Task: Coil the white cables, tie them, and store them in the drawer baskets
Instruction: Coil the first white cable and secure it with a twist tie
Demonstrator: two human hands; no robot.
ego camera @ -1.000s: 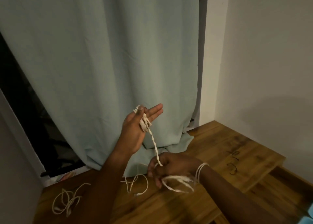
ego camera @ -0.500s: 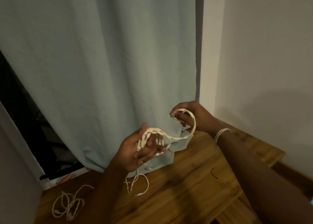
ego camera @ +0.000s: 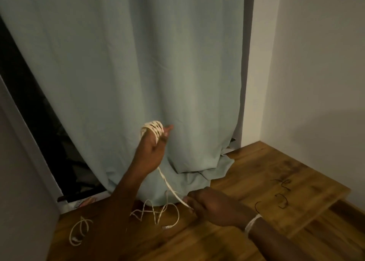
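- Two bare hands were in view, both on one white cable.
- The left hand was raised in front of the curtain, with several turns of the cable looped round its fingers; the fingers were partly extended and bore the loops.
- From that coil a single strand ran down past the curtain's hem to the right hand.
- The right hand's fingers were curled and clamped on the strand, just above the desk, below and to the right of the curtain's hem.
- The cable's loose tail lay in a few slack loops on the desk, just under the curtain's hem, ending in a small plug.
- A second white cable lay loosely tangled on the desk, well to the left of the tail.
- A pale band circled the right wrist.
- Three small dark curled pieces lay on the desk, well to the right of the curtain; what they were could not be told.
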